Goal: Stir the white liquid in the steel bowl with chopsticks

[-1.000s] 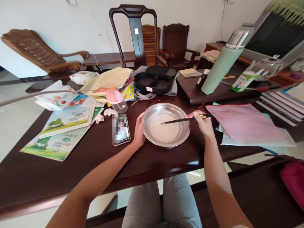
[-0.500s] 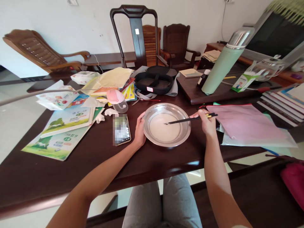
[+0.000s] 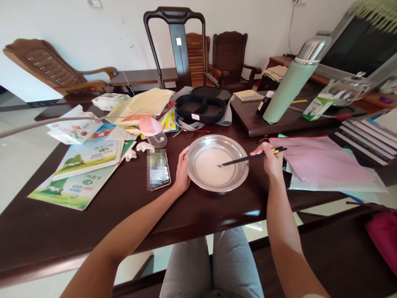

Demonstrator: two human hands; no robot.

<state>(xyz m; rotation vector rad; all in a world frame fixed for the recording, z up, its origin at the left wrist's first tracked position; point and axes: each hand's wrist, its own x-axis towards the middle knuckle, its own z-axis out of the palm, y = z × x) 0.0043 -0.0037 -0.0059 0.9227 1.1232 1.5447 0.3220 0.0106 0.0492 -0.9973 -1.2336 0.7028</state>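
A round steel bowl (image 3: 218,188) stands on the dark table and holds a milky white liquid (image 3: 211,167). My left hand (image 3: 182,171) grips the bowl's left rim, with the thumb along the near side. To the right of the bowl, my right hand (image 3: 270,159) is closed around a pair of black chopsticks (image 3: 245,159) with gold bands near the top. Their tips dip into the liquid near the bowl's middle. A phone (image 3: 159,169) lies just left of my left hand, its screen lit and partly blurred out.
Left are booklets (image 3: 89,165), crumpled tissue (image 3: 144,146) and a pink-lidded cup (image 3: 153,131). Behind the bowl lies an open black case (image 3: 201,109). At right stand a tall green thermos (image 3: 290,87), a pink folder (image 3: 319,159) and stacked books (image 3: 369,136).
The chopstick tips have shifted slightly right and toward me in the liquid, and the chopsticks slant a little more. My left hand and the bowl stay almost where they were.
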